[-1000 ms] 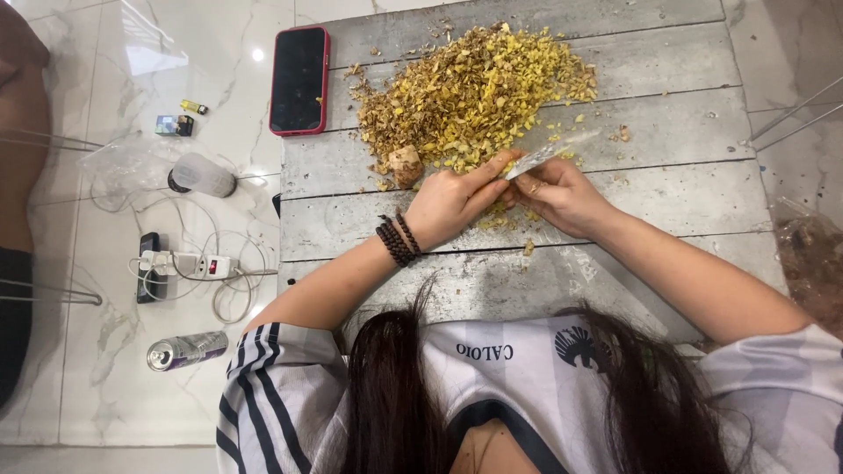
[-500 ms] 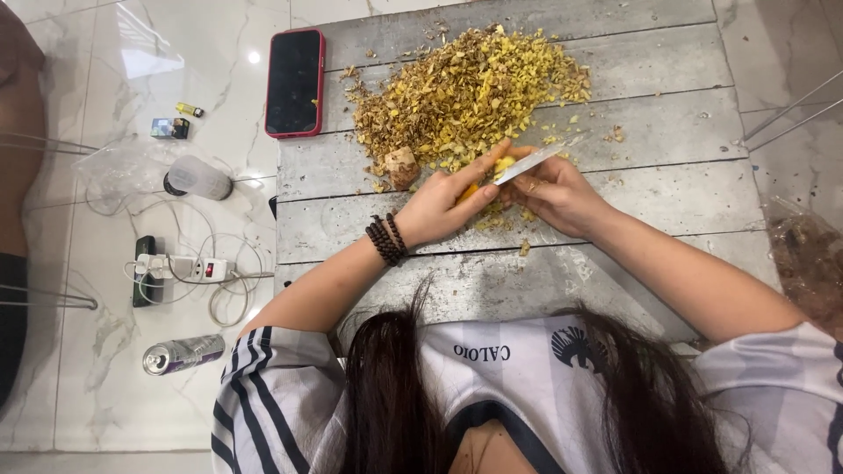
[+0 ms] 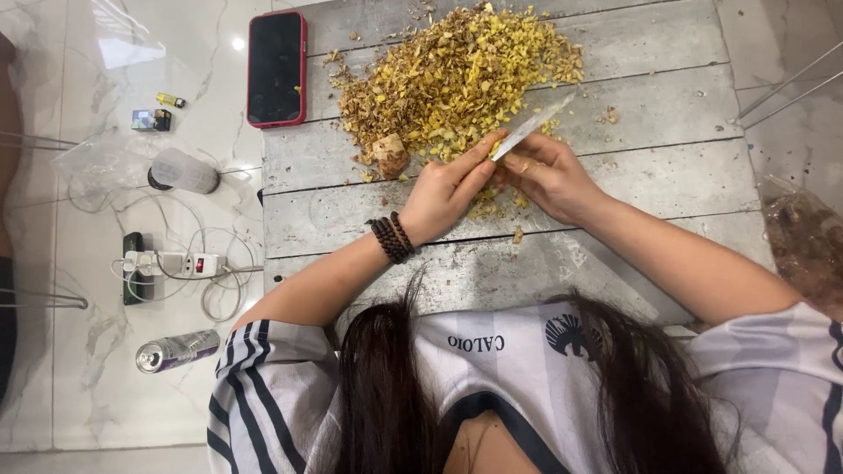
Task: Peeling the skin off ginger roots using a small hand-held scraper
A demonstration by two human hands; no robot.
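Nearest the body, on the grey plank table (image 3: 351,228), the left hand (image 3: 443,193) pinches a small yellow piece, mostly hidden. Touching it at three o'clock, the right hand (image 3: 549,175) grips a knife (image 3: 531,127). Farther, at twelve o'clock, lies the chopped yellow pile (image 3: 457,75); a phone (image 3: 277,68) lies at ten o'clock.

Striped white jersey (image 3: 492,386), dark bead bracelets (image 3: 392,238), long dark hair (image 3: 378,395).

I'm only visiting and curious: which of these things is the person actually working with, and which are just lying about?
In use:
left hand holding a small yellow piece
right hand holding the knife
heap of yellow-brown peelings
wooden table

Lying about:
phone in red case
power strip with cables
metal can
plastic bag
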